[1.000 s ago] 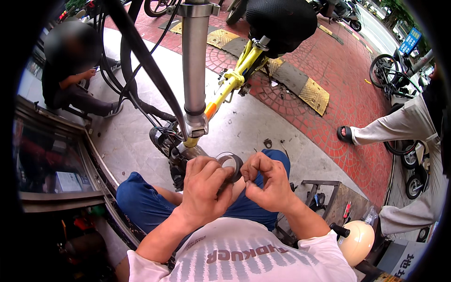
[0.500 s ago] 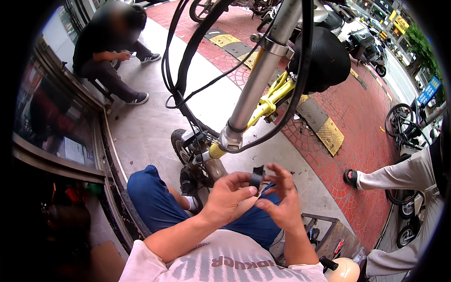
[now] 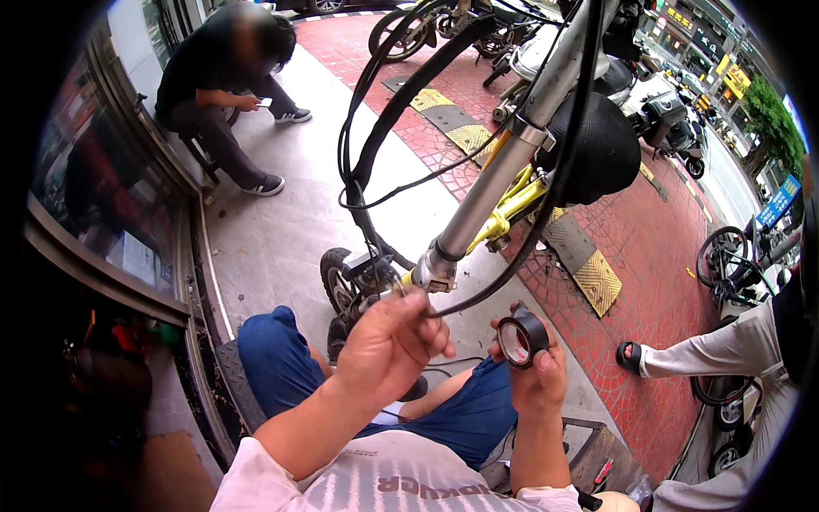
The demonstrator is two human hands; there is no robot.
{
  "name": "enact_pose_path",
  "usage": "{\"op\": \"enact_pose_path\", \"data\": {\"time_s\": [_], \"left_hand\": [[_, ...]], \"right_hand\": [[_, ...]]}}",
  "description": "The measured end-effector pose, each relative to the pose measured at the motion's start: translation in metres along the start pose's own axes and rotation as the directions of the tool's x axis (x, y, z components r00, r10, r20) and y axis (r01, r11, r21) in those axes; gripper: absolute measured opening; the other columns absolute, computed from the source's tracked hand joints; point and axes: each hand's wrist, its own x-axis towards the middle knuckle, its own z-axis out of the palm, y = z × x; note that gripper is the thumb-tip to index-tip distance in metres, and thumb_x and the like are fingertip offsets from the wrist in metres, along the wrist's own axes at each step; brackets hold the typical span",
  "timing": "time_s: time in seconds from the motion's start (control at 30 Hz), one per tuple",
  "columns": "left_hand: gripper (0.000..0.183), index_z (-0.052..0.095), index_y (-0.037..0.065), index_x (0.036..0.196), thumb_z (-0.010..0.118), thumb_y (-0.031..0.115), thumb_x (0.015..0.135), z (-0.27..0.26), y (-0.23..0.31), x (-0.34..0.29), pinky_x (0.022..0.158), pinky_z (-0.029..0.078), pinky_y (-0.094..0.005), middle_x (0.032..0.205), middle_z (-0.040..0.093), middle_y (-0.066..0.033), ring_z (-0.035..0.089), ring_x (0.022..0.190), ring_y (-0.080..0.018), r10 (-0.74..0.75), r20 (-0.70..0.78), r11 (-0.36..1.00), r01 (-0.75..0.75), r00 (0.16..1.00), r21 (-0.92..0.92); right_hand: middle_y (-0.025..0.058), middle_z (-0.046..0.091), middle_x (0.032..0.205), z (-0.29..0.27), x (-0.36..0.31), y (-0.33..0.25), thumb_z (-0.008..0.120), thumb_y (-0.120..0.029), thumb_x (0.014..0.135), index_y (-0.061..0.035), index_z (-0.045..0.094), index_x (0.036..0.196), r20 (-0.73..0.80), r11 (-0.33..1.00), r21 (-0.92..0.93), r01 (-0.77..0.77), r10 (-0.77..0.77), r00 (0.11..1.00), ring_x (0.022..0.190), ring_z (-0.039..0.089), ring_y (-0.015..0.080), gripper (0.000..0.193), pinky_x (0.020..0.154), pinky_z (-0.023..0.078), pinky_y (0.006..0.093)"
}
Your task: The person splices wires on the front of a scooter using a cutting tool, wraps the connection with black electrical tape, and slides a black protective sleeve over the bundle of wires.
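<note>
My left hand (image 3: pixel 386 346) is raised in front of the scooter's lower stem, thumb and index finger pinched on a black cable (image 3: pixel 503 271) that loops down from above. The other fingers of that hand are curled. To its right, my right hand (image 3: pixel 539 375) is wrapped round a roll of black tape (image 3: pixel 522 336), its white core turned toward me. Just beyond my left fingertips stands a silver stem tube (image 3: pixel 488 192), tilted up to the right, with a yellow frame part (image 3: pixel 520 200) behind it.
Small black wheel (image 3: pixel 334 271) sits behind my left hand. A seated person (image 3: pixel 217 102) holds a phone at the upper left, beside a glass door (image 3: pixel 111 188). Someone in light trousers (image 3: pixel 717 363) stands at right. Screwdriver (image 3: pixel 604 471) lies on a low stand (image 3: pixel 589 439).
My hands were together at the black tape; now they are apart. The left has moved up to the cable by the stem, while the right holds the tape roll. The view has shifted slightly.
</note>
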Motion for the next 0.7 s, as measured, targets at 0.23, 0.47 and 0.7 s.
{"op": "enact_pose_path", "data": {"time_s": [0.23,0.47,0.7], "left_hand": [[0.032,0.057,0.004,0.084,0.048,0.029,0.101,0.028,0.047,-0.064,0.076,0.055,-0.0416,0.073,0.065,-0.0206,0.065,0.07,-0.0315,-0.116,-0.078,0.964,0.131,0.99,0.23],[0.047,0.061,-0.003,0.076,0.044,0.03,0.104,0.066,0.085,-0.093,0.071,0.055,-0.0395,0.07,0.066,-0.0239,0.066,0.064,-0.0334,-0.222,-0.087,0.779,0.231,0.971,0.583],[0.046,0.069,-0.002,0.108,0.046,0.038,0.109,0.004,0.113,-0.079,0.067,0.053,-0.0383,0.082,0.07,-0.0145,0.069,0.078,-0.0257,0.129,-0.279,0.787,0.073,0.952,0.613]], "right_hand": [[0.0249,0.063,0.133,0.066,0.035,0.004,0.069,-0.046,0.093,0.0053,0.045,0.15,0.329,0.987,0.144,0.073,-0.117,0.937,0.121,0.066,0.0345,0.08,0.093,0.053,0.0377],[0.0261,0.062,0.131,0.161,0.076,0.007,0.067,-0.059,0.094,0.0026,0.043,0.147,0.584,0.926,0.353,-0.131,-0.109,0.804,0.125,0.062,0.04,0.085,0.098,0.056,0.048],[0.0241,0.065,0.123,0.157,0.031,0.026,0.075,-0.058,0.089,0.0031,0.043,0.148,0.435,0.967,0.255,0.026,-0.139,0.889,0.117,0.067,0.0343,0.091,0.101,0.051,0.0411]]}}
